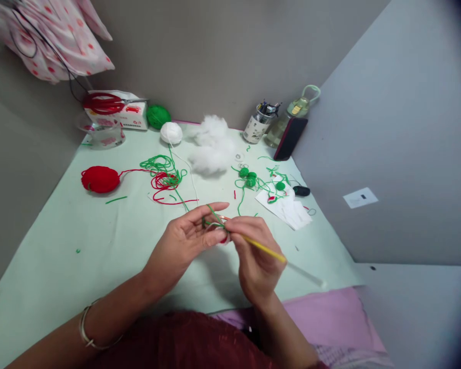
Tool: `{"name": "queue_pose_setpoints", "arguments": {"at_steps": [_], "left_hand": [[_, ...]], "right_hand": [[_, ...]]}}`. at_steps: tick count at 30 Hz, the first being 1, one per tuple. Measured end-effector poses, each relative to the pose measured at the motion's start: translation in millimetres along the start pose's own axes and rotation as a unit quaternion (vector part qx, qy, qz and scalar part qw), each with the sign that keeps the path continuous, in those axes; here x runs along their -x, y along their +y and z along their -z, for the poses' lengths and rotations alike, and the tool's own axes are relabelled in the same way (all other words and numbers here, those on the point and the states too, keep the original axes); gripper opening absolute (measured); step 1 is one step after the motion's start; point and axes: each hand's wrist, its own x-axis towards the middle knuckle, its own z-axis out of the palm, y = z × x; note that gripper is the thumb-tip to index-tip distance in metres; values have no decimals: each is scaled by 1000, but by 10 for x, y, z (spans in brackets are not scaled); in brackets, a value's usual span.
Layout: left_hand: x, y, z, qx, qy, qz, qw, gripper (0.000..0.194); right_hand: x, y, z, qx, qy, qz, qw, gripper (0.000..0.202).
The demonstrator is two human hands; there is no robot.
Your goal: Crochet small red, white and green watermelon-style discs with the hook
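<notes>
My left hand pinches a small crocheted piece in red and white, mostly hidden behind the fingers. Green yarn runs over its raised index finger and down to the piece. Held like a pencil, a crochet hook with a yellow handle and pale end lies in my right hand. The hook's tip meets the work between both hands. Beyond my left hand lies a loose tangle of green and red yarn.
Behind are a red yarn ball, a white ball, a green ball and fluffy stuffing. Scissors rest on a box at back left. Small green crocheted balls, a phone, a bottle and a pen cup stand right.
</notes>
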Motion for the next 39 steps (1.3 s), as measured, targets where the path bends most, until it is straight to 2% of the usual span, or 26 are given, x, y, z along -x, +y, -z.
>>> {"name": "queue_pose_setpoints", "arguments": {"at_steps": [3,4,5,8,10,12,16,24,28,32,35,37,39], "left_hand": [[-30,-10,-6,60,1,35,998,47],[-42,-5,1,81,-3,57,995,46],[-55,5,12,98,-6,77,992,44],[-81,47,47,115,-4,85,990,35],[-84,65,54,98,1,61,993,30],[-78,63,44,74,-6,39,996,31],[-64,23,18,47,-23,28,998,38],[-62,31,-6,72,-5,34,997,50],[-74,61,25,89,-19,63,994,51],[-84,90,88,109,-69,107,986,46],[-75,76,89,103,-77,96,987,40],[-62,42,63,67,-51,63,995,38],[-47,-1,35,22,-20,22,999,40]], "right_hand": [[44,20,-18,116,3,98,988,43],[33,21,-10,119,-2,104,988,43],[10,19,4,96,-2,95,991,39],[-92,4,51,-53,24,-21,998,25],[-140,4,57,-157,36,-92,983,21],[-152,15,36,-204,17,-124,971,17],[-127,40,-13,-178,-12,-115,977,17],[-110,66,6,-204,-4,-134,970,16],[-129,92,34,-262,15,-175,949,14],[-189,92,98,-315,29,-247,916,15],[-203,77,109,-344,20,-277,897,16],[-183,65,82,-330,12,-255,909,15],[-153,56,42,-272,6,-205,940,12]]}}
